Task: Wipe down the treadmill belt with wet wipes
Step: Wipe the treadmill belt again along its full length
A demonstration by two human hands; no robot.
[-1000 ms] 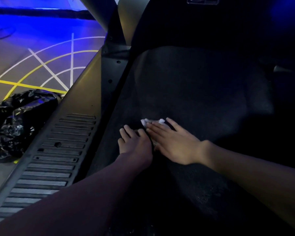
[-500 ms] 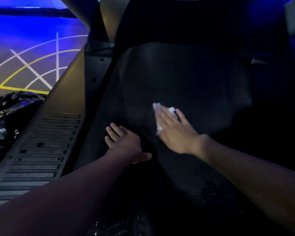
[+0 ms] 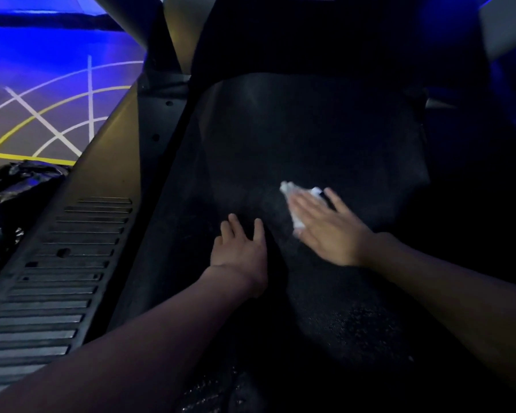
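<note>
Wipe (image 3: 287, 189) ran near-to-far on belt (image 3: 310, 138); my right hand (image 3: 325, 229) pressed it, fingers straight; left hand (image 3: 241, 252) lay flat, empty.

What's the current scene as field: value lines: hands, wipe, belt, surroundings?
belt: dark, textured
left hand: flat on belt, fingers straight, holds nothing
right hand: flat, fingers straight, presses wipe onto belt
wipe: white, crumpled, mostly under right hand, blurred
side rail: ribbed, left of belt
bag: black plastic, on floor left of side rail
floor: white and yellow lines
</note>
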